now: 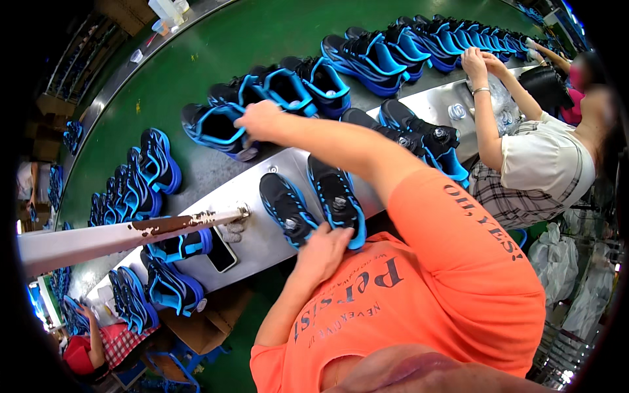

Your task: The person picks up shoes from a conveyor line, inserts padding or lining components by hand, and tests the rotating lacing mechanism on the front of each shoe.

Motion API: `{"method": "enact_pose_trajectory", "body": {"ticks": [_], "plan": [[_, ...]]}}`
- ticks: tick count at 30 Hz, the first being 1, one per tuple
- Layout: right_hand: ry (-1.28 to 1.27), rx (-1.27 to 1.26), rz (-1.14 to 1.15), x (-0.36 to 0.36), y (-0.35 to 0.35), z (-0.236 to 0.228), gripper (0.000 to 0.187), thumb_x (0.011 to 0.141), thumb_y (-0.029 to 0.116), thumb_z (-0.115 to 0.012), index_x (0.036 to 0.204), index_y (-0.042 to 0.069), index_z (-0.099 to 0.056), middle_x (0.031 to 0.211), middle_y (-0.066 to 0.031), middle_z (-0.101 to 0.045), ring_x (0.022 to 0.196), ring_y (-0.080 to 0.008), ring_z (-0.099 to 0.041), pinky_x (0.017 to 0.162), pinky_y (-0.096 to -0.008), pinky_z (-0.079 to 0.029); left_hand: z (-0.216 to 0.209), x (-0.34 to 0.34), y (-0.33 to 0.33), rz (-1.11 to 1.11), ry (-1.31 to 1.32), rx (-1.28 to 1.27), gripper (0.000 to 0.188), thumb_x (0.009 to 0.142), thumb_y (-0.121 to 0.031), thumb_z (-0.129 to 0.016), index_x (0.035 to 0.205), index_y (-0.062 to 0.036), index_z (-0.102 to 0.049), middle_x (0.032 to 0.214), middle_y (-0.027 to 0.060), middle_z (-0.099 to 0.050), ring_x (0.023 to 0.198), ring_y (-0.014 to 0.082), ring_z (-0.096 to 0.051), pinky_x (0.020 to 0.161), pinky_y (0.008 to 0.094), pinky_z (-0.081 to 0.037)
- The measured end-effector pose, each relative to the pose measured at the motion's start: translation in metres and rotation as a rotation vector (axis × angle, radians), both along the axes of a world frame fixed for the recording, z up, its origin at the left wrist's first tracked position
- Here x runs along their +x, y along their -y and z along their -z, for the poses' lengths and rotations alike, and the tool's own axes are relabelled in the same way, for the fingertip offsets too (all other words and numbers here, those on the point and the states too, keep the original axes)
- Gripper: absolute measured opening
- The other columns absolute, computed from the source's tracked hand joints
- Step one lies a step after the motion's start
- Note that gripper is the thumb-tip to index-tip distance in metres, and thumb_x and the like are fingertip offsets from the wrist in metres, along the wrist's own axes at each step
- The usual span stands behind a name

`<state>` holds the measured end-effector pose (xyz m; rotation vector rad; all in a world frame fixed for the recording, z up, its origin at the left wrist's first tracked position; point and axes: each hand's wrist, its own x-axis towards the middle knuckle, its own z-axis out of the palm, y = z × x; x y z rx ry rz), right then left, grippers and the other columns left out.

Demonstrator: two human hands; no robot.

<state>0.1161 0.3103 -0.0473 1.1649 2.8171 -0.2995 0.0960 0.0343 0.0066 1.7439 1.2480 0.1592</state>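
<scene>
Right hand (262, 122), nearer, touches a black-and-blue sneaker (214, 133) at its 9 o'clock, long axis 10-to-4; left hand (322, 253) touches 2 paired shoes (335, 196) at 12. Whether either grip pinches, I cannot tell.

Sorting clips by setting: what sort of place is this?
Likely a shoe factory: matching black and blue shoes line a green conveyor-like surface, and a co-worker is at the metal bench beside it.
</scene>
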Motion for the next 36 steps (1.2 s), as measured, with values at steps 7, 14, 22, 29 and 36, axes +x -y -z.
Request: {"method": "enact_pose_trajectory", "body": {"ticks": [7, 14, 22, 29, 36], "plan": [[0.073, 0.122, 0.292, 0.149, -0.051, -0.012, 0.059, 0.071, 0.060, -0.073, 0.120, 0.030, -0.063, 0.096, -0.0131, -0.068, 0.089, -0.0346, -0.068, 0.073, -0.0439, -0.054, -0.030, -0.070, -0.087, -0.419, 0.177, 0.376, 0.039, 0.100, -0.026, -0.044, 0.083, -0.0001, -0.067, 0.077, 0.0218, -0.063, 0.074, 0.0379, -0.062, 0.067, 0.0444, -0.046], [0.023, 0.047, 0.322, 0.135, -0.055, -0.009, 0.058, 0.072, 0.065, -0.070, 0.121, 0.034, -0.060, 0.094, -0.0133, -0.070, 0.091, -0.0332, -0.069, 0.075, -0.0450, -0.055, 0.043, -0.125, -0.229, -0.666, -0.399, 0.331, 0.059, 0.100, -0.044, -0.028, 0.094, -0.0024, -0.070, 0.105, 0.0201, -0.067, 0.100, 0.0451, -0.060, 0.089, 0.0545, -0.044], [-0.126, -0.245, 0.202, 0.110, -0.022, -0.076, 0.053, 0.076, 0.055, -0.069, 0.112, 0.016, -0.069, 0.097, -0.0153, -0.071, 0.095, -0.0351, -0.067, 0.083, -0.0457, -0.054, 0.032, -0.078, -0.191, -0.890, 0.240, 0.742, 0.035, 0.092, -0.019, -0.063, 0.121, -0.0007, -0.060, 0.120, 0.0147, -0.059, 0.104, 0.0237, -0.059, 0.090, 0.0362, -0.046], [-0.075, -0.351, -0.202, 0.116, 0.213, -0.061, 0.044, 0.074, 0.043, -0.073, 0.101, 0.010, -0.065, 0.074, -0.0167, -0.065, 0.072, -0.0401, -0.065, 0.065, -0.0485, -0.052, 0.048, -0.051, -0.035, -0.699, 0.176, 0.662, 0.057, 0.077, -0.004, -0.069, 0.131, -0.0028, -0.053, 0.119, 0.0154, -0.056, 0.112, 0.0327, -0.054, 0.100, 0.0393, -0.042], [-0.541, -0.546, -0.203, 0.161, 0.212, -0.107, 0.051, 0.075, 0.027, -0.078, 0.123, 0.019, -0.062, 0.101, -0.0141, -0.062, 0.092, -0.0306, -0.062, 0.078, -0.0386, -0.051, 0.007, -0.059, -0.003, -0.526, -0.051, 0.687, 0.059, 0.072, -0.010, -0.075, 0.129, -0.0087, -0.056, 0.120, 0.0154, -0.056, 0.106, 0.0342, -0.053, 0.095, 0.0401, -0.043]]}}
